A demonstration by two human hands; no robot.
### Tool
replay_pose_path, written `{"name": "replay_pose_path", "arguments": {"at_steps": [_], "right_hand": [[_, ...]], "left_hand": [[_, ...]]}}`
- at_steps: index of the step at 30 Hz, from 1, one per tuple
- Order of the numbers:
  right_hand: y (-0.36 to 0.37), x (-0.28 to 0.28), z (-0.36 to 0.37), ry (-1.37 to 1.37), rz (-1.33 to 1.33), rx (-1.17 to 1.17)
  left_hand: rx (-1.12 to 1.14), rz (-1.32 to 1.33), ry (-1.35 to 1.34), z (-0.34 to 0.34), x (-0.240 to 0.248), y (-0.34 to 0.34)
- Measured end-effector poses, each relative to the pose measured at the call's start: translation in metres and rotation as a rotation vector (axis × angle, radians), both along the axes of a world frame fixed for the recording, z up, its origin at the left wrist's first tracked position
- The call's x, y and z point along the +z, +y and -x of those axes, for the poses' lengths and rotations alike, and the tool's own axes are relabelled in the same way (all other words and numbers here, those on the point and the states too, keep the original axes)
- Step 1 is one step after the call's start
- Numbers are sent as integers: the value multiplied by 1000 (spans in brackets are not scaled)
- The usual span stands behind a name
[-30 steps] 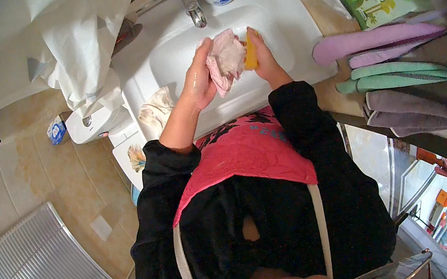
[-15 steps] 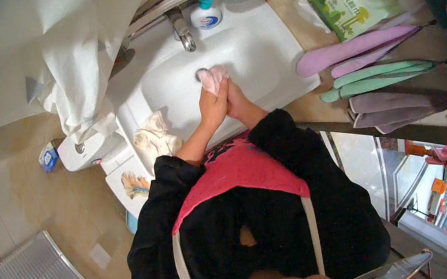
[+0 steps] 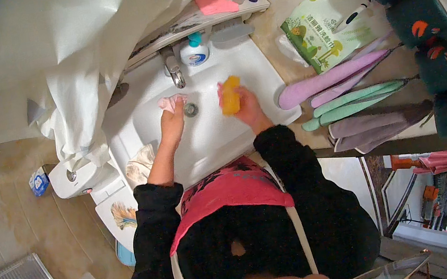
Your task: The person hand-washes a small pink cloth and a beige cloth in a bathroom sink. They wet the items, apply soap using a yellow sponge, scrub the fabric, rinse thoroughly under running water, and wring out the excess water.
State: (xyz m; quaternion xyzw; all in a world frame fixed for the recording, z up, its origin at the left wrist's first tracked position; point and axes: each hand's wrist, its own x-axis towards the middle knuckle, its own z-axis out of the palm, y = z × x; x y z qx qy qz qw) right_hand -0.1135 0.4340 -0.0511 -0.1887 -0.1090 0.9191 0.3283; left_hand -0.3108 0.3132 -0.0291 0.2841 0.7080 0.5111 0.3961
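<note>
Both hands are over the white sink (image 3: pixel 206 139). The left hand (image 3: pixel 173 125) has its fingers curled tightly around a bunched pink cloth (image 3: pixel 172 102), left of the drain (image 3: pixel 191 109). The right hand (image 3: pixel 252 110), apart to the right, grips a yellow block (image 3: pixel 230 96); a pink patch at the block's left edge is too small to identify. The work looks midway: the cloth is gathered but not set down or spread, and the block is in hand too. No stream shows under the faucet (image 3: pixel 172 68). A white cloth (image 3: pixel 140 165) lies untouched at the sink's near left. Printed writing marks a green-and-white package (image 3: pixel 329 29) on the desk at right; the far bottle (image 3: pixel 195 52) carries a blue label.
</note>
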Motion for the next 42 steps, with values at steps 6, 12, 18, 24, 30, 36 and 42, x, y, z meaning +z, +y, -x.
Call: {"name": "replay_pose_path", "arguments": {"at_steps": [6, 12, 18, 24, 30, 36, 42], "right_hand": [[101, 67, 18, 29, -237, -175], [177, 38, 53, -355, -264, -313], [228, 5, 58, -1768, -1632, -188], [131, -38, 41, -621, -809, -298], [-65, -14, 31, 370, 110, 272], [-90, -13, 89, -657, -848, -200], [-63, -2, 84, -1357, -1066, -313]], "left_hand": [[-165, -6, 288, 15, 1, -26], [-70, 13, 145, 7, 4, -57], [-38, 65, -113, -8, 49, -47], [50, -257, -594, -16, 47, -16], [-45, -276, -798, -28, 50, 5], [-131, -156, -911, 20, -81, 28], [-222, -191, -767, -39, -47, -2]]}}
